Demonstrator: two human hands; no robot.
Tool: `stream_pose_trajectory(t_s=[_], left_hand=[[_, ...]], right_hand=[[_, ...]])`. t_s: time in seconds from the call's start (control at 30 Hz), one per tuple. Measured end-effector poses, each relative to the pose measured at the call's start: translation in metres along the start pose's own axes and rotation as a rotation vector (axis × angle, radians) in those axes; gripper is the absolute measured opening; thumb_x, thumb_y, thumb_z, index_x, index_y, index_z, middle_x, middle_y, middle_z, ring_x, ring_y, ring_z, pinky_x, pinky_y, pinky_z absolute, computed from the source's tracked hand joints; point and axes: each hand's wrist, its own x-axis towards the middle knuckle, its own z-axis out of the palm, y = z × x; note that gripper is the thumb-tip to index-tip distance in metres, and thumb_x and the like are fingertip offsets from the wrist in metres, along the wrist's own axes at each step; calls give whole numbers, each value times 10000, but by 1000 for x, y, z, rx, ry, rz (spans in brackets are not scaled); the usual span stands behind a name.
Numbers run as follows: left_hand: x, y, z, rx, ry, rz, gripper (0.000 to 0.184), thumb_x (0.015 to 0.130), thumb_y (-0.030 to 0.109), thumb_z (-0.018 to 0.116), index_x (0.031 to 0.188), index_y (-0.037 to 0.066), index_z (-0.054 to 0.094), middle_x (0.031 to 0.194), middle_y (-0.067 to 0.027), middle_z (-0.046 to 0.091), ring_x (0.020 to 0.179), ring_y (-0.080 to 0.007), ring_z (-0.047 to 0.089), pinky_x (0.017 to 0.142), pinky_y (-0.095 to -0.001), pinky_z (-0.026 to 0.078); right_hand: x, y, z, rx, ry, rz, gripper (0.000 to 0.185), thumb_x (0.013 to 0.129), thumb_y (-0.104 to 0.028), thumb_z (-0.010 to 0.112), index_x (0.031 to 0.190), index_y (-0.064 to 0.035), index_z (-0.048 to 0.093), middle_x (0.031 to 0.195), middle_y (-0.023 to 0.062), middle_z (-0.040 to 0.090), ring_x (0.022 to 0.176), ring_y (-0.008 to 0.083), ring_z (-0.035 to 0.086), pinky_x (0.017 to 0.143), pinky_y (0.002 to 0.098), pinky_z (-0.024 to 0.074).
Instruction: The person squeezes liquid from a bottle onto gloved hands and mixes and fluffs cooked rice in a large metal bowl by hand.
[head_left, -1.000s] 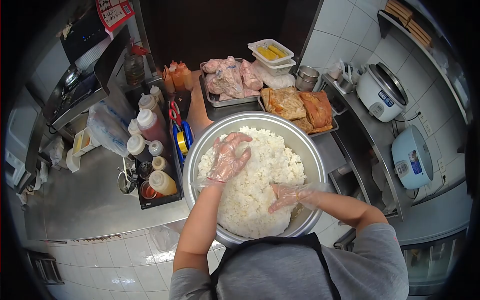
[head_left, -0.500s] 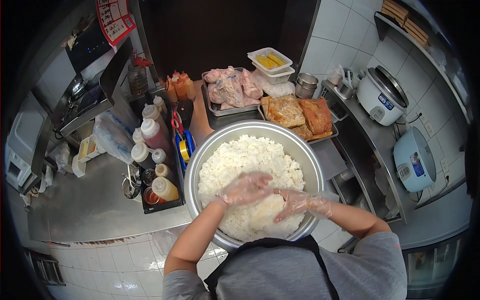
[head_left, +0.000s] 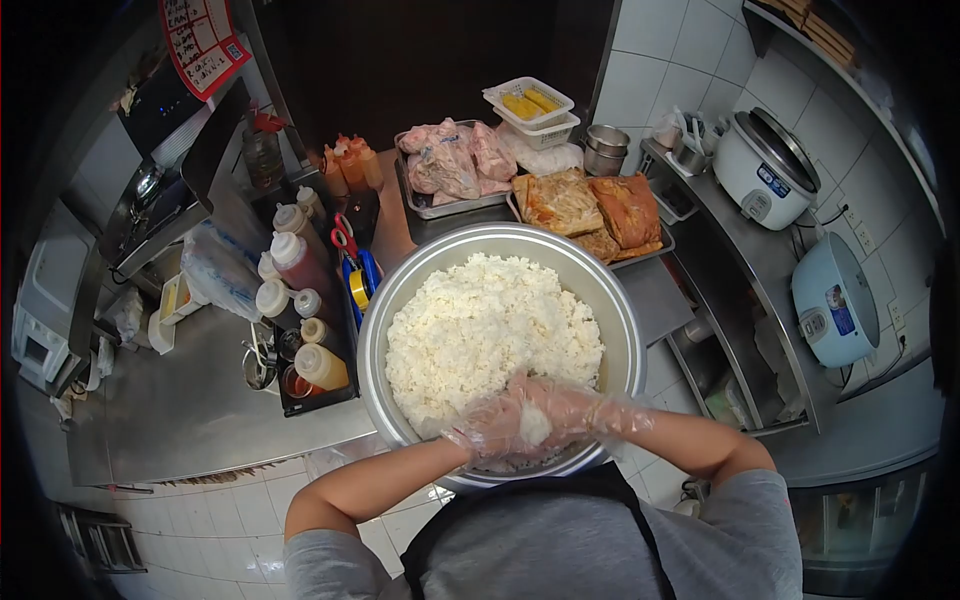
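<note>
A large round metal pot (head_left: 376, 350) holds a heap of white rice (head_left: 480, 320). Both hands wear clear plastic gloves and meet over the near part of the rice, close to the rim. My left hand (head_left: 495, 422) is curled at the left, against my right hand (head_left: 568, 412) on the right. Between them a small clump of rice (head_left: 535, 426) shows, cupped by both hands. Part of the fingers is hidden where the hands overlap.
Squeeze bottles (head_left: 290, 250) stand in a black tray left of the pot. Behind it are a tray of bagged raw meat (head_left: 450, 165) and a tray of browned meat slabs (head_left: 625, 215). Rice cookers (head_left: 765, 180) sit at the right.
My left hand has moved from the rice's upper left down toward the near rim. My right hand has also come nearer, and the two hands have closed together around some rice.
</note>
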Motion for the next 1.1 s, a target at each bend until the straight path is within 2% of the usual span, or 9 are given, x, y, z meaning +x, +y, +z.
stream_pose_trajectory(t_s=[0.13, 0.33, 0.43, 0.53, 0.73, 0.83, 0.93, 1.03, 1.1], left_hand=[[4, 7, -13, 55, -103, -52, 1282, 638, 487, 789, 1475, -24, -37, 1189, -301, 557, 1114, -422, 560, 966, -413, 450], [17, -14, -24, -97, -81, 153, 1096, 671, 341, 791, 1459, -22, 122, 1221, -302, 542, 1143, -416, 545, 987, -404, 438], [24, -21, -22, -111, -65, 155, 1000, 697, 322, 779, 1445, 0, 198, 1251, -294, 526, 1178, -408, 523, 1005, -409, 426], [24, -24, -23, -230, 29, 248, 949, 758, 358, 749, 1453, 25, 195, 1262, -263, 532, 1182, -405, 520, 1008, -413, 422], [22, -34, -33, -181, 379, 180, 570, 931, 383, 575, 1376, 69, 404, 1067, -256, 626, 1001, -394, 617, 881, -425, 471], [23, -27, -47, -372, 506, 147, 388, 955, 356, 541, 1208, 64, 575, 940, -246, 656, 898, -387, 636, 796, -428, 479], [25, -25, -62, -325, 694, 25, 362, 940, 388, 543, 998, 46, 644, 795, -253, 628, 753, -448, 593, 708, -473, 468], [35, -31, -69, -462, 780, 62, 359, 946, 370, 534, 887, 40, 661, 737, -250, 613, 695, -452, 569, 664, -471, 455], [31, -21, -82, -378, 791, -10, 337, 935, 341, 549, 857, 33, 661, 724, -246, 610, 680, -438, 577, 652, -467, 450]], right_hand=[[10, -9, -17, -37, -74, -71, 771, 626, -324, 823, 1244, -28, 470, 1083, 190, 611, 1021, 358, 596, 876, 419, 482], [19, 6, -7, 82, -95, 319, 746, 606, -360, 837, 1207, -46, 525, 1078, 170, 639, 1060, 305, 603, 911, 384, 480], [22, 28, 2, 216, 25, 214, 770, 592, -233, 839, 1249, -68, 473, 1116, 137, 624, 1045, 252, 607, 939, 352, 460], [27, 36, 3, 156, 87, 273, 744, 648, -220, 822, 1285, -69, 470, 1117, 119, 632, 1057, 229, 597, 960, 334, 446], [28, 39, -11, 905, 166, 310, 669, 841, -375, 708, 1364, -52, 444, 1134, 118, 639, 1095, 199, 567, 989, 342, 424], [39, 20, -16, 875, 321, 264, 625, 881, -435, 649, 1336, -36, 492, 1153, 98, 638, 1104, 177, 552, 988, 338, 414], [55, 21, -19, 750, 330, 282, 637, 889, -496, 610, 1319, -35, 518, 1165, 105, 629, 1104, 201, 551, 986, 336, 409], [56, -20, -37, 939, 498, 329, 673, 885, -535, 595, 1329, -37, 510, 1180, 132, 620, 1102, 235, 553, 985, 342, 409], [72, 9, -29, 793, 540, 459, 689, 874, -550, 597, 1330, -41, 509, 1191, 148, 610, 1092, 244, 555, 978, 350, 412]])
